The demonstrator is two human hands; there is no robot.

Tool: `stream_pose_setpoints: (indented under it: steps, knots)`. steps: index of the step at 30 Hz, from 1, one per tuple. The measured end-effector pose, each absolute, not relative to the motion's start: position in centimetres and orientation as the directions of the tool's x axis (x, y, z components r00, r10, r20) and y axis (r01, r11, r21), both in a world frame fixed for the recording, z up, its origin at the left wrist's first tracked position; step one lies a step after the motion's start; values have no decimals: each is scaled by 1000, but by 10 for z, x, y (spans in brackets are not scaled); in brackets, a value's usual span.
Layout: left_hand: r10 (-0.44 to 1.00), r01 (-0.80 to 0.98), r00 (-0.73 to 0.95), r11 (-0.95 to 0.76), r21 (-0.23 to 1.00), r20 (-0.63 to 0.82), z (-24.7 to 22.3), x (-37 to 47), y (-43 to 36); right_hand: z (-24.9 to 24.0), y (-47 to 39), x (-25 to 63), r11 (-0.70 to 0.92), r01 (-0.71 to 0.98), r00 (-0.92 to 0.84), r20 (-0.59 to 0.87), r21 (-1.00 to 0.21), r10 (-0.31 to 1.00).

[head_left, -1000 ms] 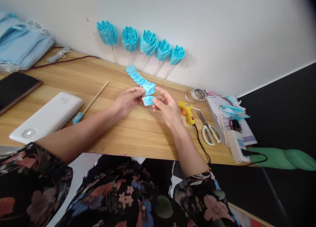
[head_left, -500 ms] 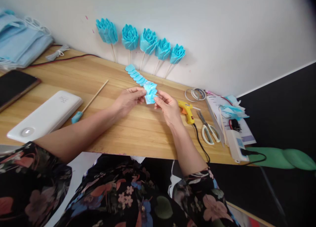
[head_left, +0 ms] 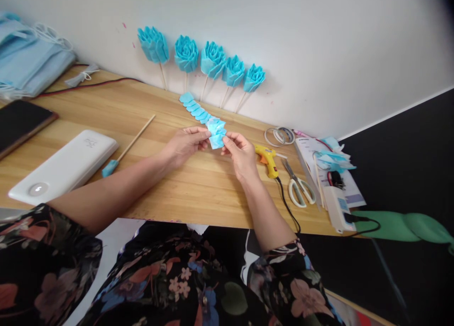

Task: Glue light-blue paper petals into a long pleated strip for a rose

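Between my fingertips is a small blue fabric petal point(head_left: 216, 141), pinched at its left edge by my left hand point(head_left: 189, 142) and at its right edge by my right hand point(head_left: 240, 151). More pale blue pieces point(head_left: 215, 124) lie just behind it, and a row of overlapping blue petals point(head_left: 195, 108) runs from there toward the wall. Left of my left hand lies a wooden stick point(head_left: 136, 138) with a blue wrapped tip point(head_left: 110, 167). Several blue fabric roses point(head_left: 186, 54) on thin sticks lean against the wall.
Right of my hand are a yellow glue gun point(head_left: 267, 159), scissors point(head_left: 300, 184) and tape rolls point(head_left: 283, 136). A white power strip point(head_left: 339, 209) sits at the right edge. On the left are a white power bank point(head_left: 67, 165), a phone point(head_left: 24, 125) and stacked face masks point(head_left: 31, 56).
The petal between my fingers has tilted slightly, its lower edge turning a little to the right. Both hands keep their pinch in nearly the same place.
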State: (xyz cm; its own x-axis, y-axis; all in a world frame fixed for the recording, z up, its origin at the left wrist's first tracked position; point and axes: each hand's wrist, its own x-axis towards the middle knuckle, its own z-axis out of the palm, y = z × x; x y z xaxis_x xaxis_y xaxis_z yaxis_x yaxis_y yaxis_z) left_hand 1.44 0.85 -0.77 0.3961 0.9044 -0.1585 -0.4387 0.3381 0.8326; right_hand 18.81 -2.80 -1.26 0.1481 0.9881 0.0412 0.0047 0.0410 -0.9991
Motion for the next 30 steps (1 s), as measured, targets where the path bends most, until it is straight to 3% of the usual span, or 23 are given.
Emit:
stream_pose_setpoints:
  steps: [16,30]
  knots:
    - [909,-325,406,242,914,-96,-12,14,9,-9,-33,184,5,-14,144,3,-1000,990]
    - [897,-79,442,74,994,-31,-7,14,6,-19,-35,185,49,277,16,55,-960,998]
